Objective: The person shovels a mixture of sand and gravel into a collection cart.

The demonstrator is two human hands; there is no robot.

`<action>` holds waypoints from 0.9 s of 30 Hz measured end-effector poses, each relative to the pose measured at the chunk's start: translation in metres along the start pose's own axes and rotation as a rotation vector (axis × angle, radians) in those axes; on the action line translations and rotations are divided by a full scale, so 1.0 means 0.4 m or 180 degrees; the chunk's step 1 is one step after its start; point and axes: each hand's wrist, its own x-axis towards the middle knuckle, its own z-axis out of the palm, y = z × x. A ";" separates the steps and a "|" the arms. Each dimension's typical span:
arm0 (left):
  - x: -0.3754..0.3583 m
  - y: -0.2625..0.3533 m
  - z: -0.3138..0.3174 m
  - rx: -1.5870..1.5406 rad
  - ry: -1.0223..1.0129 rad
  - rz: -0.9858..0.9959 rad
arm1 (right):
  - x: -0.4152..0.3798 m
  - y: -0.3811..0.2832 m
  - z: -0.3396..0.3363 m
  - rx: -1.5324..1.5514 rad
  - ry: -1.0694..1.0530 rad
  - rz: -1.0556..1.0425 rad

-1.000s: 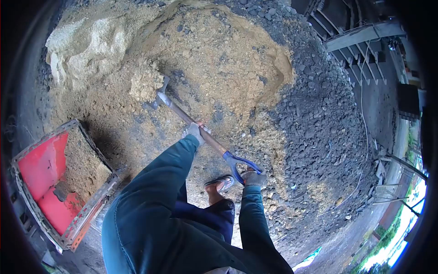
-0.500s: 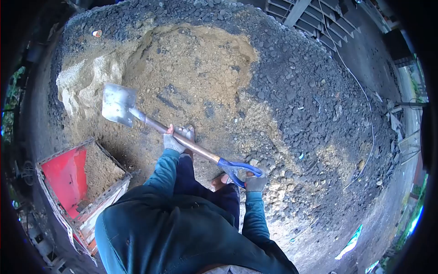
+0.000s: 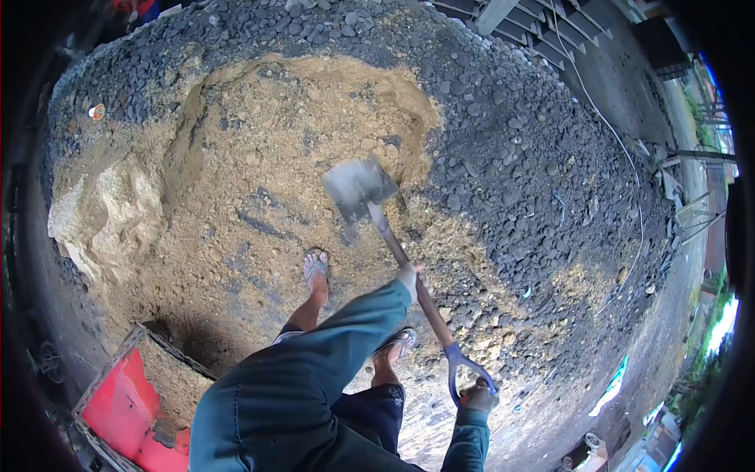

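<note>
A shovel (image 3: 358, 187) with a metal blade, wooden shaft and blue D-shaped handle slants across the middle of the view. Its blade is over the sandy hollow and carries no visible heap. My left hand (image 3: 410, 281), in a pale glove, is wrapped round the shaft about halfway along. Gripping the blue handle at the lower right is my right hand (image 3: 478, 397), also gloved. Brown sand (image 3: 314, 118) lies around the blade, with dark gravel (image 3: 511, 149) to its right. My sandalled feet stand below the blade, one on each side.
At the lower left stands a box (image 3: 118, 401) with red inner walls, partly filled with sand. A pale lump (image 3: 122, 200) sits at the left. A cable (image 3: 605, 122) runs down the right side. Part of a person (image 3: 140, 9) shows at the top left.
The shovel blade has swung right from beside the pale lump to the sandy hollow. Both hands have moved right and down with it, and the view has shifted.
</note>
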 end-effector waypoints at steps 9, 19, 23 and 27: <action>0.031 0.470 0.001 0.0441 0.0190 0.0591 | -0.057 0.090 0.490 -0.0447 -0.0665 -0.0700; -0.354 0.265 -0.249 -0.1302 -0.0397 0.1463 | 0.076 0.022 0.308 -0.0552 -0.1831 -0.0562; -0.661 0.232 -0.456 -0.1999 -0.0055 0.2222 | -0.034 0.001 0.347 -0.1893 -0.2857 -0.2392; -0.984 0.181 -0.599 -0.1603 -0.0281 0.3599 | -0.341 -0.209 0.357 -0.1177 -0.3874 -0.4030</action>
